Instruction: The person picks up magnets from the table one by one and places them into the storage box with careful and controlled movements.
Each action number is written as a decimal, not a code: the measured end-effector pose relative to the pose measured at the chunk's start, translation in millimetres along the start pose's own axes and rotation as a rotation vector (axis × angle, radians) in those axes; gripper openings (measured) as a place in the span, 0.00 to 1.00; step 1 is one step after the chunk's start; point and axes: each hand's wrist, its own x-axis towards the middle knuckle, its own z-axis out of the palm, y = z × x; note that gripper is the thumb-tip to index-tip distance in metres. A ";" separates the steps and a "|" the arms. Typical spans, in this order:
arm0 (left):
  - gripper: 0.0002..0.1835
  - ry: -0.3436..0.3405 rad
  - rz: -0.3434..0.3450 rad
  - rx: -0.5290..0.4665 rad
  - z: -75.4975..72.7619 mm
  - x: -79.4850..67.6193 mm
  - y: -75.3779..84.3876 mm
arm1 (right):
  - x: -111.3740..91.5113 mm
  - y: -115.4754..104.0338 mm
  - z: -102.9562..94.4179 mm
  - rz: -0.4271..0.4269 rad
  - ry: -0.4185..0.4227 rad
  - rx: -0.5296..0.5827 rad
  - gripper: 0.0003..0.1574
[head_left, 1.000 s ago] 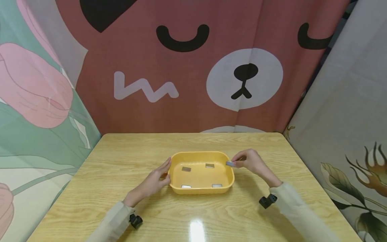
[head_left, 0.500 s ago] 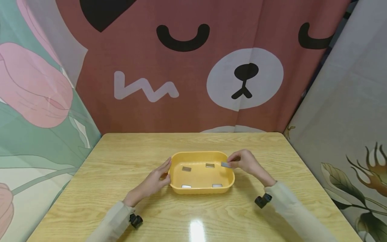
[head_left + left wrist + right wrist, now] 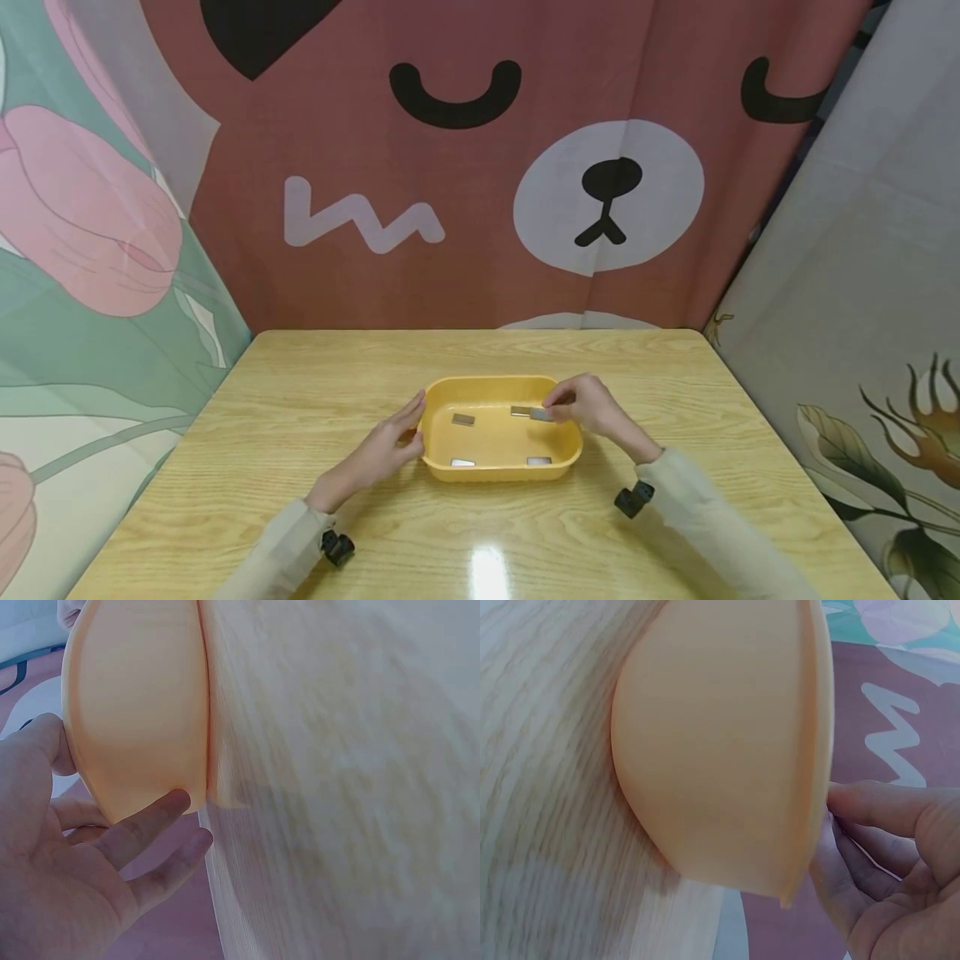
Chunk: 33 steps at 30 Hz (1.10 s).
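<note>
A yellow plastic tray with rounded corners stands on the table in the head view. My left hand holds its left end, thumb towards the front corner and fingers along the end wall. Over the tray's right rim, my right hand pinches a small flat grey rectangular piece. That piece is inside the tray's outline, beside a similar shiny piece at the back; whether they touch I cannot tell. Another brownish piece lies back left. Two paler pieces lie along the front, one left, one right.
The wood-grain table reaches back to a curtain printed with a bear face. Patterned curtains hang at both sides. A black wrist camera sits at the left cuff, another wrist camera at the right.
My right hand has moved left over the tray with the grey piece, from outside the right rim to beside the back piece. The left hand and the tray have stayed in place.
</note>
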 end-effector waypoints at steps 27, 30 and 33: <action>0.33 0.008 0.007 0.005 0.2 2.0 -0.6 | 20.3 1.3 29.0 -0.013 -0.052 -0.059 0.02; 0.33 0.006 0.006 0.011 0.1 0.6 0.0 | 22.0 1.5 33.7 -0.013 -0.062 -0.062 0.01; 0.33 0.006 0.007 0.019 0.2 -0.1 -0.1 | 23.4 0.8 38.0 0.002 -0.065 -0.054 0.01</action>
